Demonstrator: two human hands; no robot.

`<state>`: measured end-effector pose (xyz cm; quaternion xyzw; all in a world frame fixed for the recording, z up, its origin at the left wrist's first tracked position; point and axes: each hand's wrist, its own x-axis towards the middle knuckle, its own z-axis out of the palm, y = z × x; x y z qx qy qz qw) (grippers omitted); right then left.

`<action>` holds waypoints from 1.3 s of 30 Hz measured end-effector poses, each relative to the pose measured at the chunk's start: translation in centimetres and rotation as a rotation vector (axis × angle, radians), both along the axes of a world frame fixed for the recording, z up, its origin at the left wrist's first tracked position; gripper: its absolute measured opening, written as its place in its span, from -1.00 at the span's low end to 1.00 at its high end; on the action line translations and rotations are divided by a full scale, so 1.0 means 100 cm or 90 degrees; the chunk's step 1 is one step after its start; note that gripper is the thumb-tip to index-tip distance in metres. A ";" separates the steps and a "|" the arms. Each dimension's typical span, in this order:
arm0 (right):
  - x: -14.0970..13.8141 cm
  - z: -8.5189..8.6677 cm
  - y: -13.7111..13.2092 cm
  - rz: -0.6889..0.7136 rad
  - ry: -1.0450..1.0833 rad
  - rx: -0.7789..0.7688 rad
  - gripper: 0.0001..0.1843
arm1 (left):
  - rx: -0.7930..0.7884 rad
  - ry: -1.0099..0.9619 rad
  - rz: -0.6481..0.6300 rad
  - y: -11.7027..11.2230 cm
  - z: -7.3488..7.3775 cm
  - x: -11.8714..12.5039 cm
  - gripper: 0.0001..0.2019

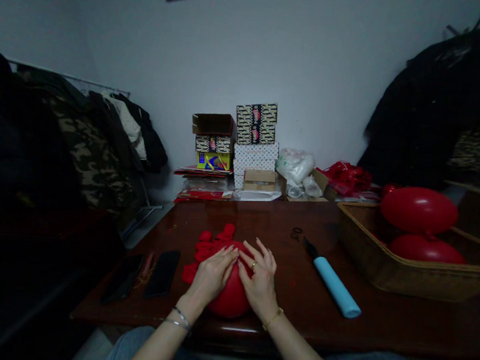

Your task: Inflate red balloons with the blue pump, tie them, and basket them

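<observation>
An inflated red balloon [230, 301] rests on the dark wooden table near its front edge. My left hand [214, 272] lies against its left side and my right hand [261, 281] against its right. Thumbs and index fingers of both hands meet on top of the balloon, pinching at a small spot, probably its neck, which the fingers mostly hide. Just behind and left of it is a bunch of soft red pieces [204, 251], too dim to name for certain. A light blue hand pump [335, 285] with a black nozzle lies to the right.
At right, a wicker basket [383, 276] holds red balloons [419, 210]. Two dark phones [162, 274] lie on the left of the table [294, 321]. Small dark rings [296, 232] sit near the pump's nozzle. Stacked boxes [256, 124] stand against the wall.
</observation>
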<state>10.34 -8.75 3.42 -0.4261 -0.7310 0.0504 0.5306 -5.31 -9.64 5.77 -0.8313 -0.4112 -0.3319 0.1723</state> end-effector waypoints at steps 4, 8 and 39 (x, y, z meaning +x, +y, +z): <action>0.000 0.003 -0.001 -0.009 -0.009 0.027 -0.72 | 0.001 0.008 0.006 -0.001 0.000 0.001 -0.70; 0.002 0.004 -0.003 0.001 0.011 0.008 -0.73 | -0.006 0.005 0.007 -0.002 0.001 0.000 -0.71; 0.000 -0.002 -0.001 0.102 0.250 -0.116 -0.80 | -0.003 -0.018 0.011 -0.003 0.001 0.007 -0.73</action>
